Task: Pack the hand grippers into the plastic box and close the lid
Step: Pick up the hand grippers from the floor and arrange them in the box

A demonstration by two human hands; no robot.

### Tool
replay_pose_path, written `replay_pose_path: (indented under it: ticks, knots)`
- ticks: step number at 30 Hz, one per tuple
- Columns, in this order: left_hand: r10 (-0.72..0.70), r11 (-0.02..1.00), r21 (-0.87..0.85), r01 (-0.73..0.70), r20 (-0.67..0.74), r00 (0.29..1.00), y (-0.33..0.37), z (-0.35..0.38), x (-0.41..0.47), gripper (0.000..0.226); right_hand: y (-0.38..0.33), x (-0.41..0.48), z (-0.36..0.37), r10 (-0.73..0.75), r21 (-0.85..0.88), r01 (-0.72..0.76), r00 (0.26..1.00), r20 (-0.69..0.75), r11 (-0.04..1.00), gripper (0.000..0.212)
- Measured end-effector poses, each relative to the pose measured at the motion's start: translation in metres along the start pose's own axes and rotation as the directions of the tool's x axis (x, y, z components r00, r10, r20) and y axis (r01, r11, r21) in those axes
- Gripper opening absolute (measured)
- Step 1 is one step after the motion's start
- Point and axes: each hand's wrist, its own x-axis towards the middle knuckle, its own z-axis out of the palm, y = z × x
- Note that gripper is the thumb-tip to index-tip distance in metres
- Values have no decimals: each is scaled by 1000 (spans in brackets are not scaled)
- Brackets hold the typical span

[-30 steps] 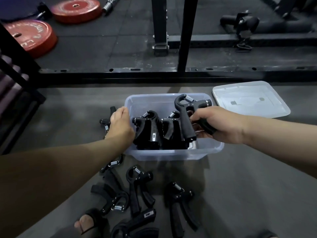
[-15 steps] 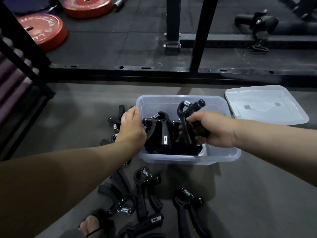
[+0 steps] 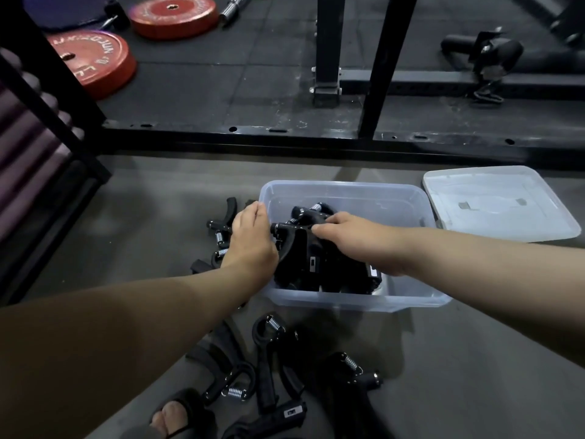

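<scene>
— Where is the plastic box [image 3: 348,189]?
— In the middle of the frame, open. The lid [image 3: 493,204] lies just beside it, on the right.
— And the hands?
— The left hand [image 3: 253,242] is at the left rim, with fingers bent over it, holding the box. The right hand [image 3: 357,242] is inside, with fingers curled on the top gripper [image 3: 294,228] of the hand grippers [image 3: 310,267] standing there.
— Any others?
— Yes, loose grippers [image 3: 263,375] lie at the lower centre and left of the box.

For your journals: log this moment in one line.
left hand: grips plastic box | right hand: grips hand gripper inside | lid: off
</scene>
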Motion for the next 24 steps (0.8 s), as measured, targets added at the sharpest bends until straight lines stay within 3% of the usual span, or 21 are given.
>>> replay_pose_path:
  ticks: [2,5,11,15,17,20,24]
  knots:
    - [7,1000,-1,-7,4,1000,0,0,0,67,-2,7,3,-45,-120,42,999,-28,992,23]
    - [3,1000,-9,-3,8,1000,0,-1,-2,67,0,15,3,-27,-262,16,999,-41,965,47]
    - [6,1000,-24,-6,8,1000,0,0,-1,68,5,32,3,1,-166,-24,990,-141,986,33]
    - [10,999,-33,-10,13,1000,-1,0,-1,67,-7,33,15,14,-307,-60,989,-148,950,43]
    - [6,1000,-29,-5,14,1000,-1,0,0,68,-12,34,22,36,-367,-94,986,-161,926,59]
    - [6,1000,-21,-6,17,1000,0,0,0,68,-19,37,27,89,-325,-135,984,-153,936,76]
    - [6,1000,-28,-5,17,1000,-1,-1,-1,68,-18,34,22,84,-343,-133,984,-155,930,62]
